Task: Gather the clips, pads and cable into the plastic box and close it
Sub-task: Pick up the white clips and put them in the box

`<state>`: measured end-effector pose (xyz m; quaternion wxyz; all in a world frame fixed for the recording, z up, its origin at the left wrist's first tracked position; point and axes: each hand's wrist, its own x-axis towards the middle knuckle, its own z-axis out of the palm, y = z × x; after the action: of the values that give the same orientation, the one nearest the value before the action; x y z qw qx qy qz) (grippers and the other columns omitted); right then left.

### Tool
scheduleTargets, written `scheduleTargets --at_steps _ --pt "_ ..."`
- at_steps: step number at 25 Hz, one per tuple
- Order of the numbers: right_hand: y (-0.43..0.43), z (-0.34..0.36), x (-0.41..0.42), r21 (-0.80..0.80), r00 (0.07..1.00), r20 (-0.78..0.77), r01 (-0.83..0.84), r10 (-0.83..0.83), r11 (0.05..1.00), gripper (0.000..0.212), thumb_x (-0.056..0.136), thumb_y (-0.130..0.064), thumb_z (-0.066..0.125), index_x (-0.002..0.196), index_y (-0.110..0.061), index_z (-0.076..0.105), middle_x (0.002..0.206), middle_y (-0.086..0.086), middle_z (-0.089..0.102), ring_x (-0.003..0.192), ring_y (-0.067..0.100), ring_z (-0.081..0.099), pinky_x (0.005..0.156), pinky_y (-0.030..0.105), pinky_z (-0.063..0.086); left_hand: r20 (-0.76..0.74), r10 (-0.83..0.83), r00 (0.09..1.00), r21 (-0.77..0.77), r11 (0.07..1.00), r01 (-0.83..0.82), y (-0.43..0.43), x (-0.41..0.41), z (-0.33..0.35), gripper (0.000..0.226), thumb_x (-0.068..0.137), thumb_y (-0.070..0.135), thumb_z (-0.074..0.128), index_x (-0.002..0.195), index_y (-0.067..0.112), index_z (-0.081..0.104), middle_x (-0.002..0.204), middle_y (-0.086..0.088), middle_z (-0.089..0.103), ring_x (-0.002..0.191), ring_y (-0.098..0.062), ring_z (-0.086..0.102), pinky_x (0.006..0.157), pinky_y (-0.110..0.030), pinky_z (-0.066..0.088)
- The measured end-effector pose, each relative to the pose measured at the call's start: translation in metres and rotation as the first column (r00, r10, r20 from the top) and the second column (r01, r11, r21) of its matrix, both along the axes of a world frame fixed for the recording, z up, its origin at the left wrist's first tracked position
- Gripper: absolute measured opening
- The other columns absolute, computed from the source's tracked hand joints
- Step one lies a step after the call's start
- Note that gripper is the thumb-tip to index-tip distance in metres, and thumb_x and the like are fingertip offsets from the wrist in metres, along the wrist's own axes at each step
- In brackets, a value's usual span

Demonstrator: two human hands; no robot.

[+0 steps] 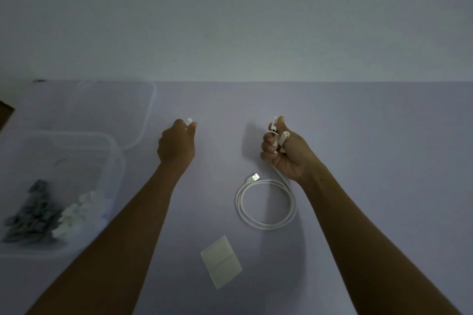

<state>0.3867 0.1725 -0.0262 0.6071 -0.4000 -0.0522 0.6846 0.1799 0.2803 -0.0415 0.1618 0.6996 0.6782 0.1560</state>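
Note:
My left hand (176,144) is closed on a small white clip at mid-table, just right of the box lid. Further right, my right hand (282,153) is closed on several white clips that stick out between its fingers. A coiled white cable (266,203) with a USB plug lies on the table below my right hand. A pale sheet of pads (221,261) lies near the front edge. The clear plastic box (112,158) stands open at the left, holding dark clips (32,215) and white clips (82,212).
The box's clear lid (151,110) lies flat on the table behind the box. A pale wall rises behind the lilac table (358,123). A dark object (5,114) shows at the far left edge.

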Motion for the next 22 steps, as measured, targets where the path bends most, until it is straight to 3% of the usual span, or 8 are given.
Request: scheduleTargets --at_steps 5,10,14,17,22 --pt "0.024 0.003 -0.021 -0.052 0.99 0.133 -0.034 0.04 0.998 0.034 0.098 -0.034 0.043 0.072 -0.014 0.047 0.055 0.005 0.049 0.04 0.015 0.044 0.04 0.022 0.037 -0.265 -0.099 0.959 0.022 0.994 0.109 0.04 -0.016 0.0 0.054 0.095 0.05 0.032 0.107 0.001 0.05 0.103 -0.026 0.062 0.095 -0.045 0.06 0.075 -0.046 0.049" --pt "0.039 -0.001 -0.032 -0.039 0.993 0.105 -0.058 0.062 0.998 0.03 0.098 -0.027 0.043 0.073 -0.013 0.049 0.058 0.005 0.05 0.043 0.014 0.043 0.042 0.022 0.035 -0.379 -0.263 0.887 -0.055 0.963 0.262 0.058 -0.007 -0.004 0.056 0.093 0.051 0.036 0.114 -0.001 0.043 0.104 -0.025 0.063 0.094 -0.042 0.062 0.069 -0.041 0.046" --pt "0.045 -0.003 -0.038 -0.001 0.998 0.041 -0.039 0.039 0.999 0.031 0.095 -0.022 0.041 0.066 -0.013 0.049 0.059 0.007 0.055 0.038 0.012 0.04 0.039 0.019 0.032 -0.369 -0.314 0.875 -0.086 0.949 0.304 0.054 -0.001 -0.009 0.049 0.095 0.046 0.039 0.11 0.0 0.046 0.105 -0.023 0.062 0.095 -0.039 0.06 0.069 -0.039 0.042" --pt "0.045 -0.002 -0.044 0.017 0.997 -0.027 0.076 -0.076 0.997 0.028 0.091 -0.015 0.04 0.064 -0.01 0.046 0.063 0.01 0.06 0.035 0.01 0.035 0.034 0.018 0.03 -0.323 -0.323 0.89 -0.089 0.946 0.311 0.048 -0.002 -0.012 0.042 0.098 0.038 0.036 0.107 -0.001 0.049 0.106 -0.022 0.062 0.095 -0.04 0.06 0.071 -0.041 0.045" --pt "0.041 0.003 -0.049 0.004 0.979 0.002 0.205 -0.205 0.979 0.017 0.082 -0.003 0.042 0.067 -0.011 0.043 0.063 0.01 0.057 0.035 0.011 0.032 0.035 0.018 0.027 -0.144 -0.247 0.958 -0.132 0.964 0.229 0.036 -0.002 -0.009 0.042 0.099 0.036 0.034 0.105 -0.002 0.051 0.104 -0.024 0.062 0.095 -0.04 0.06 0.07 -0.04 0.044"
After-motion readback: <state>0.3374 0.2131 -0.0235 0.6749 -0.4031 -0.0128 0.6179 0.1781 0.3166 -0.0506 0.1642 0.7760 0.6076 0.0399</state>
